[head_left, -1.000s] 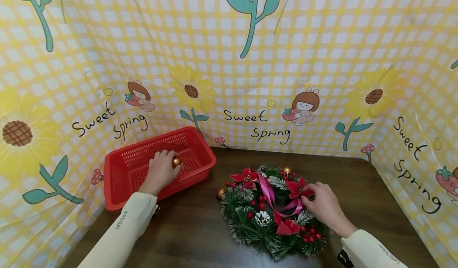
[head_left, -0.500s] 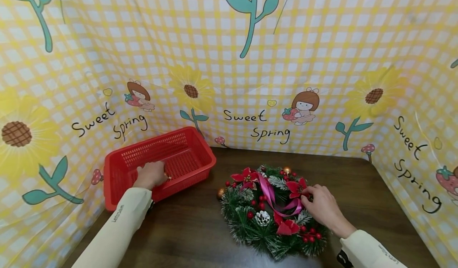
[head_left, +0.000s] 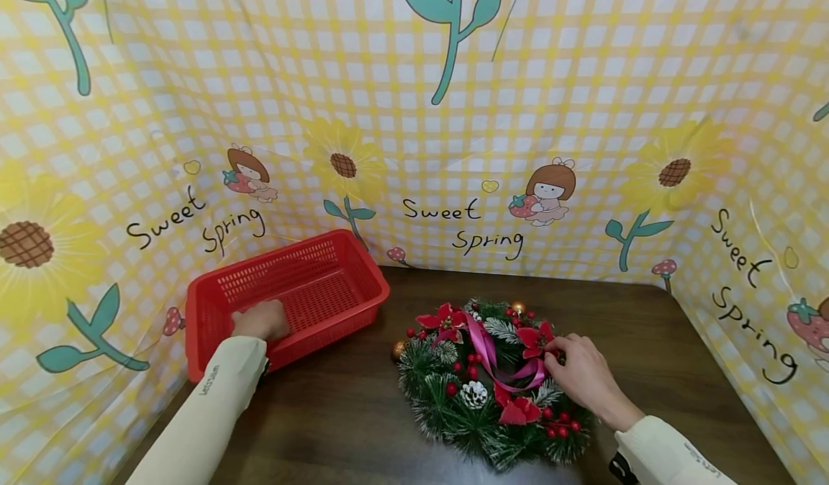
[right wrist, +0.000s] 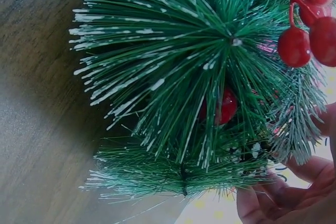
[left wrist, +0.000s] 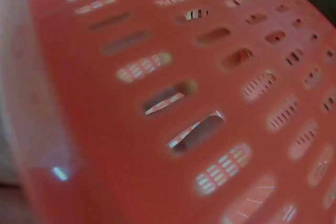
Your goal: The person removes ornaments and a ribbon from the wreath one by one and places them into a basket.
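My left hand (head_left: 260, 319) is down inside the red plastic basket (head_left: 372, 294), close to its near wall. That wall hides its fingers, and no gold ball shows in or around the hand. Only the slotted basket wall (left wrist: 94, 124) fills the left wrist view. On the right, my right hand (head_left: 583, 370) grips the far right side of a Christmas wreath (head_left: 453, 420) next to a red poinsettia (head_left: 536, 339). In the right wrist view, the fingers of my right hand (right wrist: 294, 198) curl in behind the green needles (right wrist: 173, 77).
The wreath lies flat on the dark wooden table (head_left: 343, 413). A purple ribbon (head_left: 482, 345), red berries (head_left: 562, 422), a white-tipped pine cone (head_left: 474, 394) and gold balls (head_left: 399, 350) decorate it. A yellow checked cloth (head_left: 453, 139) hangs around the back and sides.
Holding a gold ball at first, my left hand has moved left and down into the basket, and the ball has dropped out of sight. My right hand has stayed at the wreath.
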The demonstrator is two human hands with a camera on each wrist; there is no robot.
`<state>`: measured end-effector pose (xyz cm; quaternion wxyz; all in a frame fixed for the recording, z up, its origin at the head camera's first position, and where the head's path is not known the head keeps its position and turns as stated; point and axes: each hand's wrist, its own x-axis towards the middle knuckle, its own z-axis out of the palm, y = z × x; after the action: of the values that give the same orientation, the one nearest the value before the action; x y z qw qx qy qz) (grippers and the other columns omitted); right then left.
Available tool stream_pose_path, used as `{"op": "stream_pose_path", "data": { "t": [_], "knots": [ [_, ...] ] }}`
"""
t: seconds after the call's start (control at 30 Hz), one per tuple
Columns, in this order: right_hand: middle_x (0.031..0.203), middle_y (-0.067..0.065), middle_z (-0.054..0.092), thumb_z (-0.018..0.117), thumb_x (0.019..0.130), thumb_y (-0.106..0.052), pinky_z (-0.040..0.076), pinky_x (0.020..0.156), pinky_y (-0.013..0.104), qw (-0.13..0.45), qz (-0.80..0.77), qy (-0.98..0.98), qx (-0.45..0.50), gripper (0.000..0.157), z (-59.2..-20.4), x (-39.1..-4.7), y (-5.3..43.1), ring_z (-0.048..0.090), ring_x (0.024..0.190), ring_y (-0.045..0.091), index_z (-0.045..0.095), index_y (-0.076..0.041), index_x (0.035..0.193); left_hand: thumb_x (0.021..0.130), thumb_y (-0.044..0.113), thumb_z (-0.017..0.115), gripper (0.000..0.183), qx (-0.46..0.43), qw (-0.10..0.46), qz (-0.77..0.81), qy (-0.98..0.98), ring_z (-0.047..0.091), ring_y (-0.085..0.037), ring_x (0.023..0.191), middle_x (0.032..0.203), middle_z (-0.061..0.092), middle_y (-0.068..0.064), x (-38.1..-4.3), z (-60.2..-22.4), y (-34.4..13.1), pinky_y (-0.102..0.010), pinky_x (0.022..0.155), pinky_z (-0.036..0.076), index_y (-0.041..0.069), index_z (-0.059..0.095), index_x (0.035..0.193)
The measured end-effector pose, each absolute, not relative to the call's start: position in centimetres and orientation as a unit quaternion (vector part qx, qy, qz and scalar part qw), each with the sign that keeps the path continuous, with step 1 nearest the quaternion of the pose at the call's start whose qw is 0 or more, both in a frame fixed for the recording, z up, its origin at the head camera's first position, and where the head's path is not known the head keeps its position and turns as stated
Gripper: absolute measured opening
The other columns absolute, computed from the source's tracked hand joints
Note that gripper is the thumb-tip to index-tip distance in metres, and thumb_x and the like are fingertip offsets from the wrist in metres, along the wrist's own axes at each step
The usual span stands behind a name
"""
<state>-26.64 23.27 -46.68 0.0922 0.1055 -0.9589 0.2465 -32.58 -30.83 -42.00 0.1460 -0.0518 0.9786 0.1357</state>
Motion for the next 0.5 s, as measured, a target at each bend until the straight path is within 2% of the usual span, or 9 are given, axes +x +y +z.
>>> {"op": "stream_pose_path", "data": {
  "t": [0.2, 0.37, 0.5],
  "knots": [
    [0.09, 0.003, 0.06, 0.061, 0.086, -0.016, 0.038, 0.064, 0.038, 0.095, 0.247, -0.958, 0.111, 0.012, -46.6, -26.5, 23.2, 0.049, 0.08, 0.023, 0.071, -0.011, 0.091, 0.08, 0.011, 0.063, 0.009, -0.06, 0.143, 0.133, 0.979, 0.05, -0.028, 0.07, 0.069, 0.057, -0.008, -32.5, -42.5, -31.6, -0.065, 0.082, 0.025, 0.007, 0.064, 0.072],
    [0.09, 0.004, 0.06, 0.061, 0.086, -0.016, 0.038, 0.064, 0.038, 0.095, 0.247, -0.958, 0.11, 0.012, -46.6, -26.5, 23.1, 0.049, 0.081, 0.023, 0.071, -0.011, 0.09, 0.08, 0.011, 0.065, 0.007, -0.08, 0.132, 0.13, 0.979, 0.054, -0.033, 0.076, 0.073, 0.06, -0.01, -32.4, -42.6, -32.1, -0.074, 0.088, 0.02, 0.005, 0.065, 0.076],
    [0.089, 0.003, 0.06, 0.061, 0.086, -0.016, 0.039, 0.065, 0.039, 0.099, 0.248, -0.957, 0.11, 0.012, -46.6, -26.5, 23.1, 0.05, 0.081, 0.023, 0.071, -0.011, 0.09, 0.079, 0.013, 0.065, 0.009, -0.102, 0.134, 0.124, 0.978, 0.054, -0.039, 0.085, 0.079, 0.061, -0.013, -32.5, -42.8, -32.6, -0.075, 0.09, 0.017, 0.004, 0.065, 0.081]
  ]
}}
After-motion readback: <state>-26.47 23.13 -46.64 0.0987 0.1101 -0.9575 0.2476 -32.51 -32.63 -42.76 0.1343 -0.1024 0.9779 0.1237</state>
